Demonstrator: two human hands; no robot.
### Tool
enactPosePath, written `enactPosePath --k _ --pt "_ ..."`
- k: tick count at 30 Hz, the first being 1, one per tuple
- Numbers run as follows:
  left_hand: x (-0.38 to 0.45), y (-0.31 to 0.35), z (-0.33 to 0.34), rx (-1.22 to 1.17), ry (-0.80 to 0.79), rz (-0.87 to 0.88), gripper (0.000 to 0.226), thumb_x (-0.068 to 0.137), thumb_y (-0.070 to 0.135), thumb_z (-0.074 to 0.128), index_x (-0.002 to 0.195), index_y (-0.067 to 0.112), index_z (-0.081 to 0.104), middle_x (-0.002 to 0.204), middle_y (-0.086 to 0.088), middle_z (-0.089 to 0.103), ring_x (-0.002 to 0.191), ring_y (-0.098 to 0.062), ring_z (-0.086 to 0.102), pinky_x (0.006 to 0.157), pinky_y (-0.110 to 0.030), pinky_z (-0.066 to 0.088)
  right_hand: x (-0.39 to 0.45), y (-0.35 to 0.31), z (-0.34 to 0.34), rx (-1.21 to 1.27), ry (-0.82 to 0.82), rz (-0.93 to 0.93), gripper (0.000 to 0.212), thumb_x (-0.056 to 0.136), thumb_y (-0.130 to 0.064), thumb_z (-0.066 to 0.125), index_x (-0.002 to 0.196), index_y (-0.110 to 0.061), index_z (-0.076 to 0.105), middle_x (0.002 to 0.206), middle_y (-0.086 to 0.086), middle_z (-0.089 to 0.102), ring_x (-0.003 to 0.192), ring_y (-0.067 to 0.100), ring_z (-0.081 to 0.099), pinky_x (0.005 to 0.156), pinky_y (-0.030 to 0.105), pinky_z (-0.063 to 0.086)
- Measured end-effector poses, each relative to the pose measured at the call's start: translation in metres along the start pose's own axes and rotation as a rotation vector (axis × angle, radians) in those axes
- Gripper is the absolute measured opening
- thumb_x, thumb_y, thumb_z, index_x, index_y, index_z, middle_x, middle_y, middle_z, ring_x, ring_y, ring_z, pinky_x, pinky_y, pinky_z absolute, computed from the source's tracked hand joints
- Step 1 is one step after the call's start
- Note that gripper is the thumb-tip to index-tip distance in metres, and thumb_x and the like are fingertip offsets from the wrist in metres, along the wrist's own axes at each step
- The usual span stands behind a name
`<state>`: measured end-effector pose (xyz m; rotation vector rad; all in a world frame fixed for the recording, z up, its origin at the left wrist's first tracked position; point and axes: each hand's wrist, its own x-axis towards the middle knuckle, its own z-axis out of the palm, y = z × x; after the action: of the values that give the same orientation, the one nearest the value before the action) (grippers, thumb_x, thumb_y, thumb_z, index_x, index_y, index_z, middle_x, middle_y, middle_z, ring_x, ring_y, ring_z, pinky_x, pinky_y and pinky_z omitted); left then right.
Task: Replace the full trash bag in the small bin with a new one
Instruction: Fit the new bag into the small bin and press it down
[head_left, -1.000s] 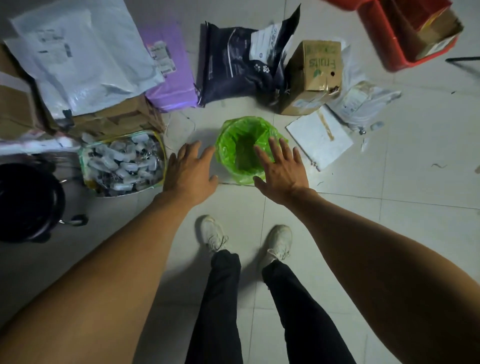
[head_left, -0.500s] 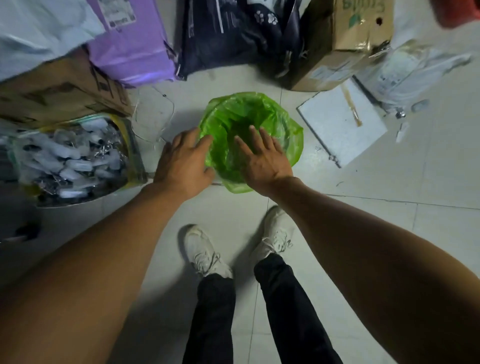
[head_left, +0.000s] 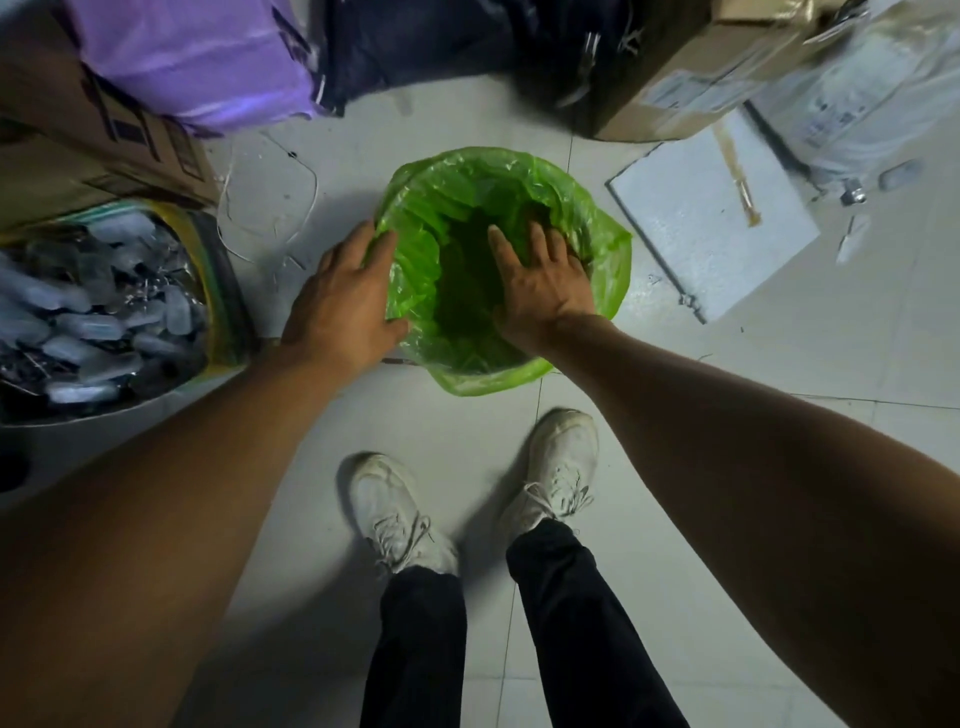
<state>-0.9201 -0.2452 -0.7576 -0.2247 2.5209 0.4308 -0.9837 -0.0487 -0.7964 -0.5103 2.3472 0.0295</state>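
Note:
A small bin stands on the tiled floor just ahead of my feet, lined with a bright green plastic bag (head_left: 467, 182) folded over its rim; the bin itself is hidden under the bag. My left hand (head_left: 345, 301) lies flat against the bag on the left side of the rim, fingers spread. My right hand (head_left: 540, 275) reaches inside the bin's mouth on the right, fingers apart and pressed against the liner. Neither hand visibly grips anything. The dark inside of the bag shows no clear contents.
A bag full of pale plastic pieces (head_left: 109, 306) sits close on the left. Cardboard boxes (head_left: 78, 150), a purple packet (head_left: 197, 57) and a dark bag (head_left: 415, 41) crowd the far side. A white board (head_left: 711, 218) lies to the right. My white shoes (head_left: 395, 509) stand behind the bin.
The view has come closer to the bin. My left hand moved onto the bag's left rim and my right hand went from above the rim down into the bin's mouth.

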Motion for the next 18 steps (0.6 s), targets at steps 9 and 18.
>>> enactPosePath --k 9,18 --pt "-0.01 0.007 -0.005 -0.018 -0.002 -0.037 0.08 0.086 0.033 0.067 0.152 0.02 0.023 0.159 -0.01 0.016 0.137 -0.04 0.032 0.106 -0.05 0.037 -0.03 0.003 0.002 0.005 0.043 -0.095 0.07 0.095 -0.046 0.043 0.155 -0.028 0.012 0.164 0.012 0.002 0.151 0.034 0.0 0.12 0.047 0.009" --pt "-0.029 0.025 -0.031 0.051 0.001 -0.014 0.07 0.086 0.03 0.066 0.147 0.022 0.034 0.157 -0.012 0.021 0.137 -0.039 0.031 0.106 -0.05 0.036 -0.079 0.018 -0.011 0.047 0.136 -0.155 0.066 0.093 -0.038 0.045 0.154 -0.023 0.023 0.162 0.015 0.015 0.15 0.034 0.007 0.122 0.048 0.01"
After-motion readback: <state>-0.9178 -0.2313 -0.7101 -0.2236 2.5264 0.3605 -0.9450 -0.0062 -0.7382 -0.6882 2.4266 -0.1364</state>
